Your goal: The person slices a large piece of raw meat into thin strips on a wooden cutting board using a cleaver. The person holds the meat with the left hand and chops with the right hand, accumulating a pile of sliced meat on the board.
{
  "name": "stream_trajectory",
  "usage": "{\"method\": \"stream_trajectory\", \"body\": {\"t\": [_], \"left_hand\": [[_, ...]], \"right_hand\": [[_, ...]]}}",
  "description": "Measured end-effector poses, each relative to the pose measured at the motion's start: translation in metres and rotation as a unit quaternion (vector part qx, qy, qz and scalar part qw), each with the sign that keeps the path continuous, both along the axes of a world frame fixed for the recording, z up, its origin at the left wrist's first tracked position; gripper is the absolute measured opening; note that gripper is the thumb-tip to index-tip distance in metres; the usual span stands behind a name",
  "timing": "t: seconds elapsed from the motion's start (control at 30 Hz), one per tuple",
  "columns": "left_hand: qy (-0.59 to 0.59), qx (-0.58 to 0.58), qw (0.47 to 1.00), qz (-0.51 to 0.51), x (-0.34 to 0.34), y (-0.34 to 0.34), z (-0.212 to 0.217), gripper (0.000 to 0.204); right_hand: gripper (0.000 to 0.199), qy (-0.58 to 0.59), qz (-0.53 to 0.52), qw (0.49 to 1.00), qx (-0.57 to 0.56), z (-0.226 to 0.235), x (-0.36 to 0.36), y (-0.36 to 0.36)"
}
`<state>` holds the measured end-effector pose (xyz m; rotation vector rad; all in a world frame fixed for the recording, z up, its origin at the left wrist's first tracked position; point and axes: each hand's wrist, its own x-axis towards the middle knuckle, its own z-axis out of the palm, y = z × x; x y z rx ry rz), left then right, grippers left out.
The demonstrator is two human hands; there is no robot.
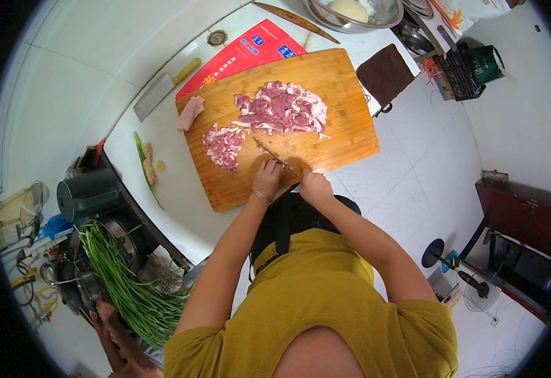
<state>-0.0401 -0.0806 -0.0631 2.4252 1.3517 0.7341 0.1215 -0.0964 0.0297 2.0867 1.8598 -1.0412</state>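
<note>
My right hand (316, 188) is closed round the handle of a knife (274, 155) at the near edge of a wooden cutting board (354, 120). The blade slants to the far left, low over the board. Curled fingers of my left hand (266, 179) rest on the board against the blade's near side; what is under them is hidden. Small bits of meat cling beside the blade. Beyond it lies a large pile of sliced pink meat (281, 108), and left of that a smaller pile of chopped meat (223, 146). A pale slab of rind (191, 113) sits at the board's left edge.
Left of the board lie a cleaver (154, 96), ginger (148, 161) and a green stalk (140, 148). A red sheet (244, 60) is partly under the board. Far right stands a metal bowl (385, 19) with dough. Another person's hands (108, 315) are near green chives (130, 283), lower left.
</note>
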Motion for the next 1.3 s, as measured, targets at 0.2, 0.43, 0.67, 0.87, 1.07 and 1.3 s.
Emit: {"method": "stream_trajectory", "body": {"t": [0.2, 0.43, 0.67, 0.87, 1.07, 1.3], "left_hand": [[0.035, 0.019, 0.999, -0.006, -0.003, 0.002, -0.013, 0.021], [0.051, -0.023, 0.998, -0.008, -0.005, -0.001, -0.001, 0.023], [0.056, -0.006, 0.997, -0.059, -0.012, -0.001, 0.016, 0.025], [0.043, 0.008, 0.999, -0.030, -0.012, -0.006, 0.023, 0.024], [0.039, 0.028, 0.998, -0.049, -0.014, -0.006, 0.006, 0.024], [0.064, 0.005, 0.997, -0.044, -0.018, -0.004, 0.000, 0.023]], "right_hand": [[0.021, 0.005, 0.016, 1.000, -0.027, -0.031, -0.025, 0.018], [0.020, -0.019, 0.004, 0.999, -0.029, -0.014, -0.007, 0.000], [0.017, -0.012, 0.054, 0.998, 0.043, -0.038, -0.006, 0.021], [0.016, -0.011, 0.077, 0.996, 0.045, 0.001, 0.002, 0.031], [0.018, -0.048, 0.127, 0.991, -0.010, -0.012, 0.000, 0.022], [0.018, -0.054, 0.092, 0.994, -0.030, -0.021, 0.004, 0.017]]}}
